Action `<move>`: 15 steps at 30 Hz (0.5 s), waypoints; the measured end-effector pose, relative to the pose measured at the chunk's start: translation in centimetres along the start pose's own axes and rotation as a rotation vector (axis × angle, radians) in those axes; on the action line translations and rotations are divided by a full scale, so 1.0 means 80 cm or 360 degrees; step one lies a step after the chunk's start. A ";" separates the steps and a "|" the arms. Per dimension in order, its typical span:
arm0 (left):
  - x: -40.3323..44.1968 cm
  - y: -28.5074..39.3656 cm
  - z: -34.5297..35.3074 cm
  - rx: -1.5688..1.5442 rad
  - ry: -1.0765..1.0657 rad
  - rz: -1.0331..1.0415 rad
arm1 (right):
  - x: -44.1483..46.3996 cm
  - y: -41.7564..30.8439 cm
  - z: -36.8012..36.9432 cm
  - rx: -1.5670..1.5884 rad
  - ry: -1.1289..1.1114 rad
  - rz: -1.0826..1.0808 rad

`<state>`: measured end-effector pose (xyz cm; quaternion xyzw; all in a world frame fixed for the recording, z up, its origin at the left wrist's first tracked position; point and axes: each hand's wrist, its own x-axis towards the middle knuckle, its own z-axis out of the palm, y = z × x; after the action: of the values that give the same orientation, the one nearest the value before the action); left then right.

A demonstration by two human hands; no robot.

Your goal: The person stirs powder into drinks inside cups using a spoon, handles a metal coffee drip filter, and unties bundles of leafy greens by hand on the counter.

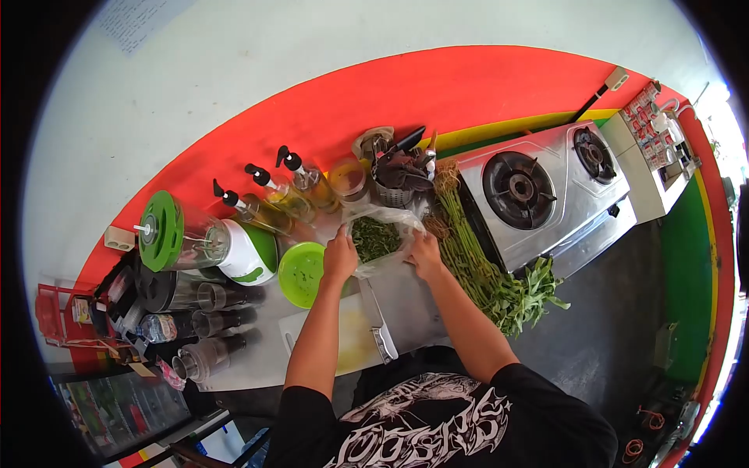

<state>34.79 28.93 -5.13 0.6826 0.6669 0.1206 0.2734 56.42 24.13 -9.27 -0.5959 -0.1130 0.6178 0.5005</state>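
Between my hands a clear plastic bag [394, 214] is held with its mouth spread wide. Chopped green leaves [375, 239] lie inside it. My left hand [340, 253] grips the bag's left edge, fingers closed on the plastic. The right edge is pinched in my right hand [424, 253]. Just left of my left hand stands a bright green bowl [303, 274] with a few green bits in it. Below the bag, a knife [378, 324] lies along the right side of a white cutting board [295, 321]. Long leafy stalks [476, 261] lie right of my right hand.
A two-burner gas stove [546, 187] stands at the right. Behind the bag are several pump bottles [281, 199] and a utensil holder [392, 193]. A green-and-white blender [195, 238] and several clear cups [211, 355] occupy the left side.
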 end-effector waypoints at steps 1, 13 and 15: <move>0.002 -0.002 0.007 -0.0002 0.0004 0.0001 | -0.005 -0.004 -0.004 -0.0002 -0.0002 -0.0003; -0.053 0.041 0.031 -0.0353 0.1025 0.0435 | -0.088 -0.027 -0.056 -0.0930 0.0119 -0.0511; -0.081 0.062 0.023 -0.0446 0.0980 0.0508 | -0.123 -0.028 -0.089 -0.1325 0.0285 -0.1159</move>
<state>39.42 22.37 -2.71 0.6658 0.5800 0.4515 0.1285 61.50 14.55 -3.37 -0.7159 -0.5028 0.2552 0.4117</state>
